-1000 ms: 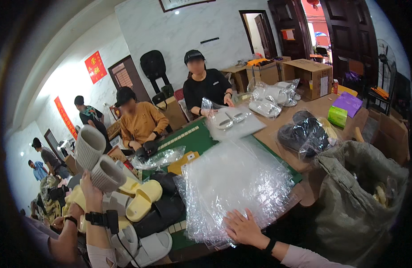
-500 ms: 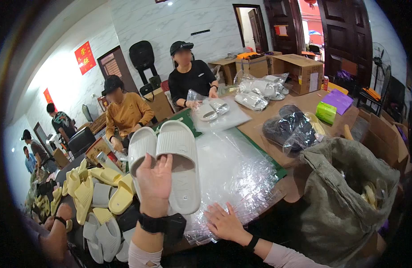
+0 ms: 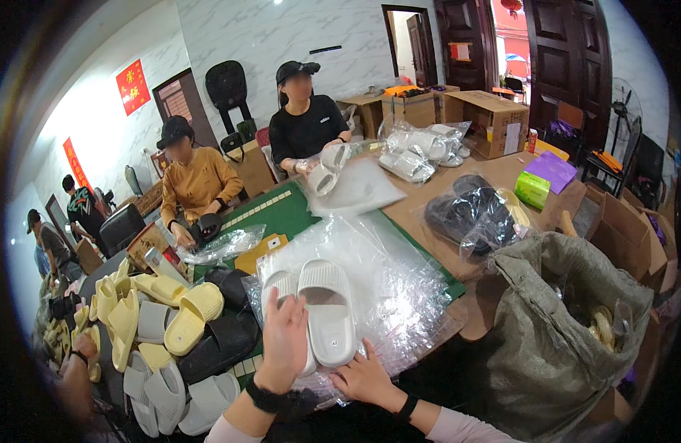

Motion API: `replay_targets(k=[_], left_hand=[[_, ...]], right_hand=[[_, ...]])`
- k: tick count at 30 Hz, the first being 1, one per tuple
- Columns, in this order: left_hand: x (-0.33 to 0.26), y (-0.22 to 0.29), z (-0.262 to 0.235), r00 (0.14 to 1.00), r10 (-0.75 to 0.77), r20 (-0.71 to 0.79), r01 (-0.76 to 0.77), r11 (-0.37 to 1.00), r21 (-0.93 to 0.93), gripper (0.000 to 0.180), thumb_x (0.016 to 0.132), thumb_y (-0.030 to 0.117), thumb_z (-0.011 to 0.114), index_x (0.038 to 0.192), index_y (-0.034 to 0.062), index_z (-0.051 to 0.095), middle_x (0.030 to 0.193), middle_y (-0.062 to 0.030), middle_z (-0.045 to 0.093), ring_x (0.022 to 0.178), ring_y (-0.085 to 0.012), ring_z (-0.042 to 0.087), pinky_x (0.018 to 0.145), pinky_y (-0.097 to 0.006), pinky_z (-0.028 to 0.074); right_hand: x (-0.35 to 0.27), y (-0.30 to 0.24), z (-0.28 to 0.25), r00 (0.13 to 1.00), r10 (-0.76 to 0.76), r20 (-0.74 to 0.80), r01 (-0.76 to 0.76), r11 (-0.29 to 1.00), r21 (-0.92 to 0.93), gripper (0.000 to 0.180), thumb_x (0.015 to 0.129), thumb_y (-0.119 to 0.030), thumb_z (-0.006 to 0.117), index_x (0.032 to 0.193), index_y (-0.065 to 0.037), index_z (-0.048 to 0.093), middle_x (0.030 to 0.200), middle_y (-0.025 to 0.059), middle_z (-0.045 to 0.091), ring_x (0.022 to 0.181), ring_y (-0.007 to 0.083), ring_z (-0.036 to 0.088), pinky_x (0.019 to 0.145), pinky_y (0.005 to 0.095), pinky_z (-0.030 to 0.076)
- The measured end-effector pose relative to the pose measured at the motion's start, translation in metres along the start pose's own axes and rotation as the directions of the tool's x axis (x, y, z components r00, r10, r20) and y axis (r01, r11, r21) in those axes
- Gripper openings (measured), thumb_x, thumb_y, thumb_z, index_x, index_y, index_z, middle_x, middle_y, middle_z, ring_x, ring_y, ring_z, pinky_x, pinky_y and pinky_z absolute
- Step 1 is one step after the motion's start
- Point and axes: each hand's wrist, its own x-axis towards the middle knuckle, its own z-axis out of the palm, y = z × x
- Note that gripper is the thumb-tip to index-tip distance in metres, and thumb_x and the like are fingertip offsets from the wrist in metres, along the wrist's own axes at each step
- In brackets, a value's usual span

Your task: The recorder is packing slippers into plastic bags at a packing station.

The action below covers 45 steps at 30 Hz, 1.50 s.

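A pair of light grey slide slippers [image 3: 332, 316] lies on a stack of clear plastic bags [image 3: 399, 288], toes pointing away from me. My left hand [image 3: 285, 340] is over the left slipper, fingers stretched up along its strap and covering much of it; it does not grip the pair. Beside the heel of the right slipper, my right hand [image 3: 366, 380] rests on the bags with its fingers apart, the fingertips at the heel. Yellow slippers [image 3: 195, 319], grey slippers [image 3: 163, 391] and black slippers [image 3: 221, 343] are heaped at my left.
Across the table, one person handles bagged slippers [image 3: 328, 173] and another holds a black slipper [image 3: 206, 229]. Bagged dark slippers [image 3: 466, 214] lie right of the bags, near an open woven sack [image 3: 554, 354]. Cardboard boxes [image 3: 488, 122] stand farther back. A person's arm [image 3: 82, 376] is at far left.
The grey slippers have come down from my raised left hand onto the bags, and its fingers have left the straps. My right hand stays low, now at the heel. The person opposite has lifted the bagged pair.
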Motion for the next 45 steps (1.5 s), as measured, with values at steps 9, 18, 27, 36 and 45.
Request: replay_targets(k=[9,18,27,36,45], left_hand=[[-0.115,-0.066,-0.053,0.861,0.083,0.501,-0.452,-0.323,0.832,0.038,0.088,0.015,0.052,0.122,-0.0004,0.049,0.122,-0.0218,0.053,0.108,-0.0384,0.052,0.091,-0.045,0.041],[-0.118,-0.126,-0.083,0.820,0.290,0.494,-0.453,-0.197,0.869,0.043,0.084,0.018,0.059,0.122,0.0001,0.049,0.122,-0.0224,0.051,0.112,-0.0379,0.050,0.093,-0.046,0.040],[-0.112,-0.139,-0.089,0.781,0.306,0.544,-0.406,-0.414,0.815,0.041,0.075,0.021,0.062,0.113,0.0054,0.060,0.122,-0.0152,0.054,0.114,-0.0304,0.050,0.092,-0.045,0.038],[-0.114,-0.136,-0.081,0.814,0.218,0.538,-0.438,-0.378,0.815,0.031,0.077,0.017,0.063,0.105,0.0037,0.060,0.111,-0.0134,0.059,0.107,-0.0343,0.051,0.087,-0.044,0.039],[-0.109,-0.126,-0.075,0.829,0.216,0.516,-0.384,-0.451,0.806,0.030,0.076,0.018,0.062,0.101,0.0005,0.063,0.114,-0.0165,0.058,0.108,-0.0336,0.050,0.093,-0.045,0.037]], right_hand=[[0.002,0.005,-0.007,0.988,-0.030,0.150,0.035,0.999,-0.032,0.034,0.086,-0.035,0.054,0.105,-0.009,0.063,0.115,0.0112,0.059,0.118,0.0289,0.049,0.108,0.0618,0.013],[-0.011,0.006,-0.016,0.975,0.216,0.046,-0.215,0.881,0.422,0.018,0.078,-0.009,0.056,0.094,-0.007,0.064,0.102,0.0133,0.063,0.105,0.0284,0.054,0.099,0.0441,0.034],[0.036,-0.045,-0.084,0.990,0.139,0.034,-0.143,0.946,0.292,0.039,0.085,-0.020,0.058,0.122,-0.009,0.055,0.123,0.0256,0.048,0.112,0.0396,0.045,0.093,0.0424,0.040],[0.148,-0.022,-0.003,0.888,0.311,0.339,-0.322,0.946,-0.026,0.063,0.087,-0.055,0.047,0.138,-0.019,0.043,0.138,0.0341,0.031,0.132,0.0469,0.026,0.105,0.0521,0.027],[0.144,-0.014,-0.034,0.929,0.280,0.241,-0.323,0.932,0.165,0.055,0.091,-0.039,0.048,0.130,-0.001,0.045,0.106,0.0232,0.057,0.105,0.0390,0.052,0.092,0.0464,0.040]])
